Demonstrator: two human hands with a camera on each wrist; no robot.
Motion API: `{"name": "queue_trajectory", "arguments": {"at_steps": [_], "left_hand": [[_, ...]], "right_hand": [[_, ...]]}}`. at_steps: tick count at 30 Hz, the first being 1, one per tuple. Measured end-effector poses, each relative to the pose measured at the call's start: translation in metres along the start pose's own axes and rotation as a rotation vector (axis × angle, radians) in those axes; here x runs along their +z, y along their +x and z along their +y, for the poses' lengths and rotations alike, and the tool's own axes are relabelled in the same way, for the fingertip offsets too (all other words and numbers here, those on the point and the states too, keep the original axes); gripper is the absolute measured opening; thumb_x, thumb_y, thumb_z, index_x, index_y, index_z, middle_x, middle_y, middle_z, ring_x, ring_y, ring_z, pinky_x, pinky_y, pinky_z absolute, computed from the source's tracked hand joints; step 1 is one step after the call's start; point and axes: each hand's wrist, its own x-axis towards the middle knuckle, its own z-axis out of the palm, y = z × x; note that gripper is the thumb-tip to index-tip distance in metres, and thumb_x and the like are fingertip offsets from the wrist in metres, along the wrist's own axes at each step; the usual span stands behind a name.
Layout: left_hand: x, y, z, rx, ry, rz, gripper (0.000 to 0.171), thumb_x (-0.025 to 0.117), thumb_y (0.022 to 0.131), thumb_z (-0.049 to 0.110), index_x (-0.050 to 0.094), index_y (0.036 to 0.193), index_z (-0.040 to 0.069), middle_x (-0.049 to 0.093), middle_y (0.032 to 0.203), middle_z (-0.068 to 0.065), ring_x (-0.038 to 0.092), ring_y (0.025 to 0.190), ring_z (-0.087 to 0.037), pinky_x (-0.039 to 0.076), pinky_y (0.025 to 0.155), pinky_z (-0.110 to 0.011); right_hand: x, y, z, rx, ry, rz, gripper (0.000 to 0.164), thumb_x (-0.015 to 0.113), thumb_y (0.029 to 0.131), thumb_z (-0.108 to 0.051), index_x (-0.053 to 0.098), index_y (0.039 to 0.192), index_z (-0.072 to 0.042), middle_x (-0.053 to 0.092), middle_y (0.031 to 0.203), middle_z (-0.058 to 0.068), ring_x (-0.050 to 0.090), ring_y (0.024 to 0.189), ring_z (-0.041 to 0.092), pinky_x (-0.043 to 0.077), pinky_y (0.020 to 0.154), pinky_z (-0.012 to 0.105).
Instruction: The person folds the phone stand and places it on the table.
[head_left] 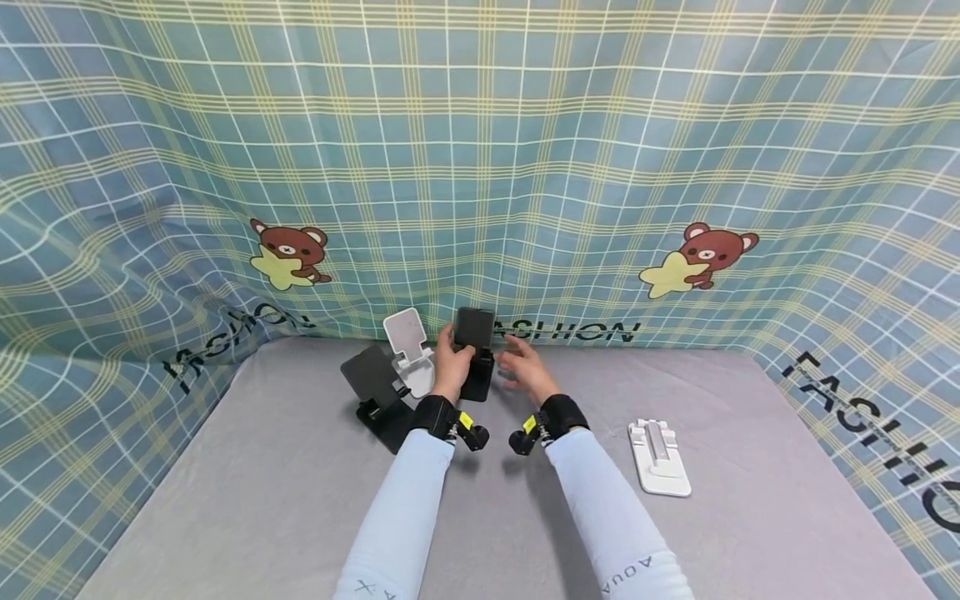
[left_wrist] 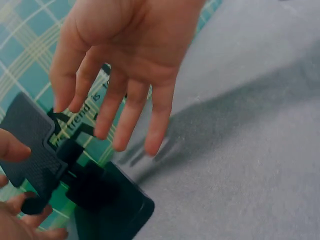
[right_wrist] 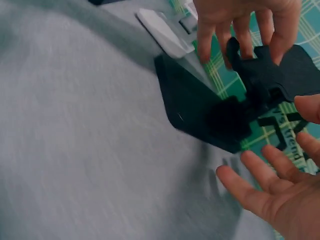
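A black phone stand stands unfolded at the back middle of the table, its plate tilted up over a flat base. My left hand grips it at the left side of the plate, the thumb across the front and the other fingers by its edge. To the right of this stand is my right hand, fingers spread and apart from it. The right wrist view shows the stand's dark base low over the grey cloth, with the right hand beside it holding nothing.
Left of my hands, a white phone stand and another black phone stand stand unfolded. A folded white phone stand lies at the right on the grey table. A plaid curtain hangs behind the table and around its sides.
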Motion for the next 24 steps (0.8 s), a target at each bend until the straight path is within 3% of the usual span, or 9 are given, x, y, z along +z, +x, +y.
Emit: {"name": "queue_trajectory", "arguments": {"at_steps": [5, 9, 12, 17, 20, 24], "left_hand": [[-0.003, -0.004, 0.003, -0.059, -0.059, -0.069, 0.067, 0.049, 0.094, 0.003, 0.021, 0.152, 0.018, 0.039, 0.14, -0.024, 0.042, 0.128, -0.038, 0.039, 0.103, -0.049], [-0.003, -0.005, 0.002, -0.064, -0.085, -0.075, 0.063, 0.049, 0.094, 0.003, 0.027, 0.15, 0.019, 0.05, 0.119, -0.022, 0.052, 0.115, -0.036, 0.045, 0.096, -0.047], [-0.002, -0.005, 0.001, -0.061, -0.132, -0.061, 0.058, 0.05, 0.094, 0.002, 0.033, 0.147, 0.015, 0.052, 0.115, -0.023, 0.055, 0.11, -0.038, 0.048, 0.094, -0.046], [0.003, -0.009, 0.0, -0.046, -0.246, -0.054, 0.044, 0.053, 0.093, -0.001, 0.044, 0.136, 0.007, 0.057, 0.115, -0.024, 0.06, 0.105, -0.037, 0.053, 0.087, -0.043], [0.006, -0.016, 0.005, -0.036, -0.256, -0.051, 0.041, 0.056, 0.091, -0.001, 0.047, 0.131, 0.006, 0.058, 0.102, -0.016, 0.061, 0.095, -0.029, 0.055, 0.08, -0.037], [0.007, -0.03, 0.011, -0.038, -0.243, -0.052, 0.041, 0.06, 0.09, 0.002, 0.049, 0.129, 0.007, 0.051, 0.089, -0.005, 0.055, 0.084, -0.02, 0.049, 0.073, -0.029]], "right_hand": [[0.013, 0.005, -0.001, -0.004, 0.113, -0.026, 0.062, 0.053, 0.097, -0.017, 0.023, 0.151, -0.025, 0.026, 0.152, 0.015, 0.031, 0.137, 0.04, 0.036, 0.104, 0.058], [0.019, 0.007, -0.005, -0.003, 0.181, -0.022, 0.065, 0.056, 0.095, -0.017, 0.024, 0.15, -0.027, 0.024, 0.153, 0.013, 0.027, 0.139, 0.039, 0.038, 0.104, 0.056], [0.022, 0.008, -0.007, -0.002, 0.202, 0.001, 0.065, 0.057, 0.094, -0.013, 0.026, 0.15, -0.025, 0.028, 0.148, 0.015, 0.032, 0.136, 0.04, 0.04, 0.103, 0.055], [0.022, 0.006, -0.007, -0.065, 0.207, 0.091, 0.06, 0.056, 0.091, -0.002, 0.034, 0.146, -0.012, 0.043, 0.134, 0.021, 0.05, 0.119, 0.039, 0.048, 0.094, 0.053], [0.021, 0.0, -0.007, -0.121, 0.172, 0.153, 0.049, 0.056, 0.09, -0.002, 0.043, 0.137, -0.005, 0.051, 0.126, 0.022, 0.057, 0.104, 0.032, 0.053, 0.087, 0.05], [0.017, -0.012, -0.007, -0.159, 0.129, 0.188, 0.034, 0.058, 0.091, -0.005, 0.053, 0.125, -0.003, 0.058, 0.114, 0.017, 0.061, 0.09, 0.021, 0.056, 0.081, 0.047]]}}
